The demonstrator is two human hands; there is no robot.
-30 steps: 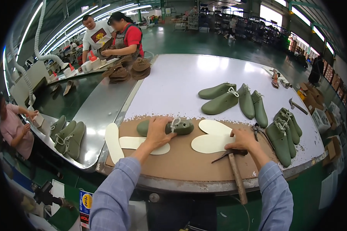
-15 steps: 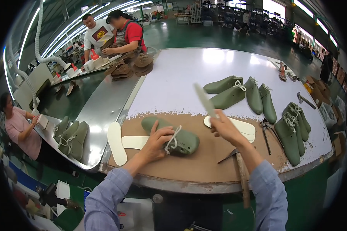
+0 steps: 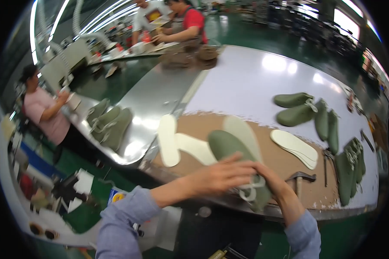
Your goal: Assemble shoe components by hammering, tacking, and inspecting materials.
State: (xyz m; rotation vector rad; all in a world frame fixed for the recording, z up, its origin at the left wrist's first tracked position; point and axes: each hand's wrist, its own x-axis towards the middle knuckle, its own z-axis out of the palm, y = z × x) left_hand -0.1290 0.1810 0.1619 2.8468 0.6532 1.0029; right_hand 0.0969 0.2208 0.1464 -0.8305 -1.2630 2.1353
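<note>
A green shoe last (image 3: 227, 144) with a white cord loop is tilted above the table's near edge, between my hands. My left hand (image 3: 216, 176) lies across its middle, fingers wrapped over it and touching my right hand. My right hand (image 3: 275, 183) closes at the last's right side, around the lower end of a pale insole (image 3: 242, 129) that stands just behind the last. Motion blurs the fingertips, and the hands hide where the insole and last meet. A loose insole (image 3: 168, 140) and another insole (image 3: 194, 148) lie to the left; stacked insoles (image 3: 294, 146) lie to the right.
A hammer (image 3: 299, 183) and pincers (image 3: 327, 166) lie right of my hands. Several green lasts (image 3: 296, 114) stand at the far right, more lasts (image 3: 345, 177) nearer, and others (image 3: 112, 125) on the metal counter (image 3: 149, 101). Other people work beyond and at the left.
The last has been lifted off the brown board and turned toward me. My right hand has brought its insole down and in behind the last. The view has swung left.
</note>
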